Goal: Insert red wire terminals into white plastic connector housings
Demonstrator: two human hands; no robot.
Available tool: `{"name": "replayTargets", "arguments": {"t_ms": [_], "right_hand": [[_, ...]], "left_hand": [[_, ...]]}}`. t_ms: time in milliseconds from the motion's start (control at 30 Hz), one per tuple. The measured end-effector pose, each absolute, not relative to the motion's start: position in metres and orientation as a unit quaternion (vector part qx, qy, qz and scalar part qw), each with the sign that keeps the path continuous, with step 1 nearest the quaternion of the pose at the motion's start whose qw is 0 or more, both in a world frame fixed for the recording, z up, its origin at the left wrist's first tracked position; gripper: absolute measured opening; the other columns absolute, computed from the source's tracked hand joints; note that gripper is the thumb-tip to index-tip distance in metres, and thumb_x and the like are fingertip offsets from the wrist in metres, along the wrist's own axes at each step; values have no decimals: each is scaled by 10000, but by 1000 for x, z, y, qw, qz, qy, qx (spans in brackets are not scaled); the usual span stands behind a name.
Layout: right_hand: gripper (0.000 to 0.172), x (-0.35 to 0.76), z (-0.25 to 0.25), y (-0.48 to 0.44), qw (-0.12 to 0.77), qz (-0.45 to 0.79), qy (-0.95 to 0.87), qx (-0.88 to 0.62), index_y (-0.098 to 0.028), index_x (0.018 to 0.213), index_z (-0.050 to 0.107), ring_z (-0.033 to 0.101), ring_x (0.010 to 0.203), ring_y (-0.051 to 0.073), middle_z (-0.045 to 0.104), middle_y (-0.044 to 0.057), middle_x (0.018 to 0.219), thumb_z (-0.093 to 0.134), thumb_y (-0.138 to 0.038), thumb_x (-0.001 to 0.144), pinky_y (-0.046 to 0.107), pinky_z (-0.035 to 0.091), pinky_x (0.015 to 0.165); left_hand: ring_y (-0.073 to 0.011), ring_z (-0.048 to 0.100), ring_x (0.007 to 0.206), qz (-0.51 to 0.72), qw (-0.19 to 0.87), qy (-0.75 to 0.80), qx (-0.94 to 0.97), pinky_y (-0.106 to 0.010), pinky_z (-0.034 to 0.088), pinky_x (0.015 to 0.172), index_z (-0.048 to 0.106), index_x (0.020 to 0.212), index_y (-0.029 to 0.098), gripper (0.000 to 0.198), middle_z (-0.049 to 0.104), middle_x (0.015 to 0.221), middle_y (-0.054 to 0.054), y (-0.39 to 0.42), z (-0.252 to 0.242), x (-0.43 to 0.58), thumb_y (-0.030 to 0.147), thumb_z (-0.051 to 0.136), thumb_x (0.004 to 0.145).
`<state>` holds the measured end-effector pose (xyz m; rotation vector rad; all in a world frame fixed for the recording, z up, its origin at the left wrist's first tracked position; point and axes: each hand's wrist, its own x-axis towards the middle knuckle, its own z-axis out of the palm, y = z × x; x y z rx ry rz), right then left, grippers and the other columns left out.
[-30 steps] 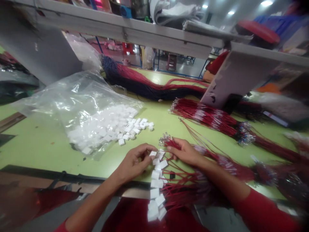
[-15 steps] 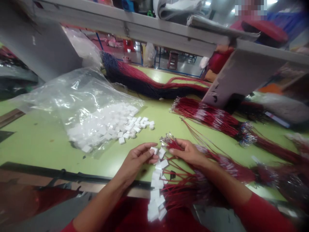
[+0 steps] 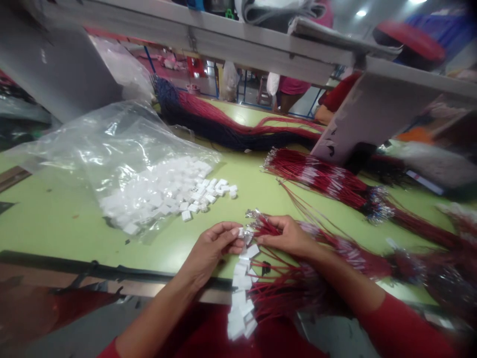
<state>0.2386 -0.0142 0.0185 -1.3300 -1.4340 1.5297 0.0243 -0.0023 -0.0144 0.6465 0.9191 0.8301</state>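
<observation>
Between its thumb and fingers my left hand (image 3: 219,241) pinches a small white plastic connector housing (image 3: 241,232). My right hand (image 3: 286,234) is closed round a bunch of red wires (image 3: 266,226) with metal terminals at their ends. The housing is right beside these terminal tips; whether one sits inside it I cannot tell. Below the hands, a row of white connectors (image 3: 241,283) on red wires hangs over the table's near edge. Loose white connectors (image 3: 188,194) lie in a heap to the left, partly under a clear plastic bag (image 3: 122,134).
Tied bundles of red wire (image 3: 316,174) lie at the right on the green table (image 3: 238,164). A long red and dark blue wire bundle (image 3: 223,124) lies at the back. Overhead runs a grey shelf (image 3: 231,42). A person in pink (image 3: 294,85) is beyond it.
My left hand has brought the white housing slightly right, closer to the wire terminals in my right hand. A person in pink now shows behind the table. The view has shifted slightly.
</observation>
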Motion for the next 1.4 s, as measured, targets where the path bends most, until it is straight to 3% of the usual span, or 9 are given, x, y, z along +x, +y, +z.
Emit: {"name": "replayTargets", "arguments": {"t_ms": [633, 800, 900, 1067, 1133, 1267, 1400], "right_hand": [[339, 235, 10, -20, 351, 596, -516, -506, -119, 949, 735, 624, 694, 143, 726, 11, 812, 811, -327, 692, 273, 487, 705], [314, 236, 4, -18, 378, 578, -531, -491, -120, 890, 718, 591, 660, 137, 693, 4, 762, 805, -366, 715, 261, 462, 652], [328, 237, 4, -16, 415, 544, -526, -505, -141, 875, 711, 597, 694, 154, 694, 9, 784, 799, -419, 725, 276, 475, 678], [386, 238, 1, -13, 415, 551, -504, -519, -153, 896, 686, 572, 642, 132, 657, -4, 727, 733, -519, 784, 255, 453, 637], [391, 239, -2, -12, 405, 556, -509, -518, -152, 847, 659, 541, 604, 116, 615, -19, 672, 702, -539, 810, 242, 432, 611], [367, 239, -2, -12, 402, 553, -519, -513, -145, 897, 659, 557, 655, 120, 636, -9, 746, 716, -496, 807, 247, 446, 653], [348, 237, 6, -13, 393, 570, -504, -517, -159, 970, 658, 526, 578, 101, 641, -21, 748, 737, -440, 780, 228, 440, 568]], "left_hand": [[-158, 702, 686, 376, 740, 433, 351, -279, 569, 709, 703, 853, 162, 327, 750, 732, -45, -17, -13, 41, 383, 859, 669], [-142, 641, 582, 366, 717, 435, 403, -254, 509, 585, 676, 823, 168, 307, 694, 631, -25, -16, -13, 42, 421, 812, 715], [-137, 569, 550, 348, 642, 440, 522, -255, 442, 540, 692, 794, 177, 248, 641, 600, -16, -1, -14, 31, 424, 707, 812], [-190, 568, 712, 361, 328, 512, 707, -332, 445, 665, 696, 1036, 193, 258, 655, 1020, -96, 54, -10, 22, 374, 597, 882], [-225, 560, 775, 333, 239, 516, 752, -351, 427, 692, 697, 1037, 175, 256, 622, 1053, -120, 77, -9, 25, 334, 592, 866], [-268, 539, 881, 328, 225, 483, 780, -362, 413, 750, 674, 830, 165, 110, 608, 928, -111, 99, -11, 32, 254, 616, 806], [-208, 570, 758, 343, 297, 469, 758, -331, 440, 694, 642, 853, 190, 90, 642, 827, -53, 86, -16, 25, 247, 634, 784]]}}
